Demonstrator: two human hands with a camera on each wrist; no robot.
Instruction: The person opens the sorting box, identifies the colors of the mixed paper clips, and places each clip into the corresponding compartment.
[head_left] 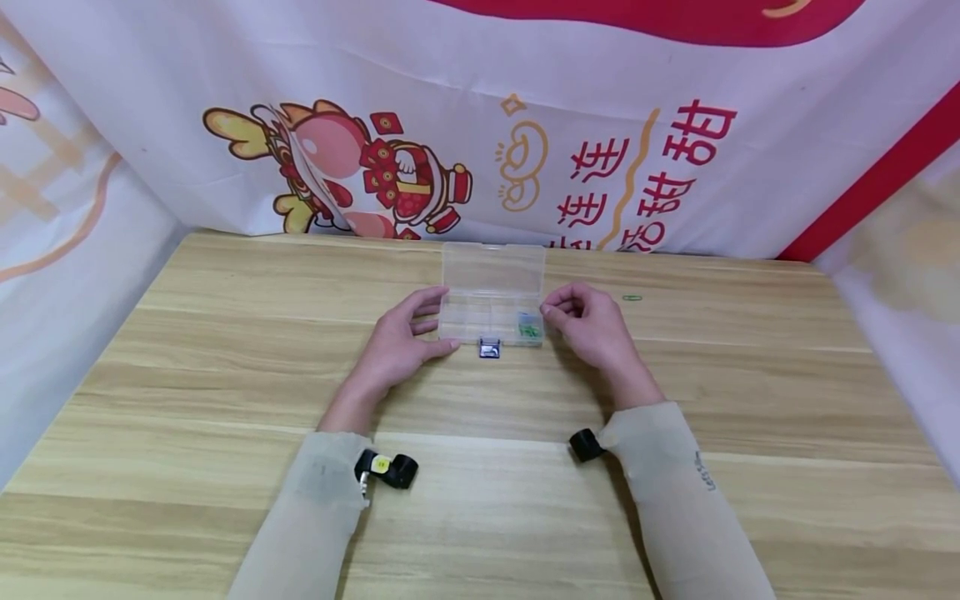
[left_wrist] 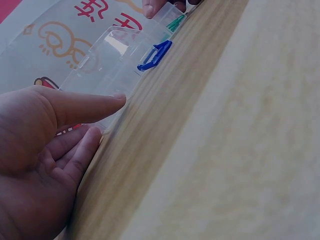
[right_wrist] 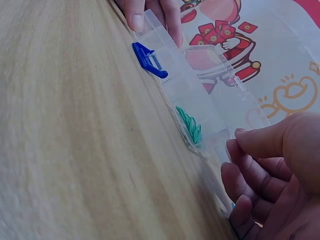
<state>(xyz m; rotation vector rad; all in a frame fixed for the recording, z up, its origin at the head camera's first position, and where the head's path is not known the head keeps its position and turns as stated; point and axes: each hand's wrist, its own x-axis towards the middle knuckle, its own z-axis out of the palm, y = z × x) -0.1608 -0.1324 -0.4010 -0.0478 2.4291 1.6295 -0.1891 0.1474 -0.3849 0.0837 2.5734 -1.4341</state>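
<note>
A clear plastic compartment box (head_left: 491, 310) lies on the table with its lid (head_left: 493, 268) raised at the back. Green paper clips (right_wrist: 189, 126) fill the front right compartment. A blue latch (right_wrist: 149, 60) hangs folded down at the front edge. My left hand (head_left: 401, 337) grips the left end of the box, thumb (left_wrist: 102, 106) at the front and fingers behind. At the right end is my right hand (head_left: 588, 321), thumb and forefinger pinched together at the end wall (right_wrist: 220, 147), the other fingers curled beneath.
One green paper clip (head_left: 632, 297) lies loose on the wooden table (head_left: 480, 517), right of my right hand. A printed white cloth (head_left: 337, 58) hangs behind the table's far edge. Each sleeve carries a black wrist camera (head_left: 587, 445).
</note>
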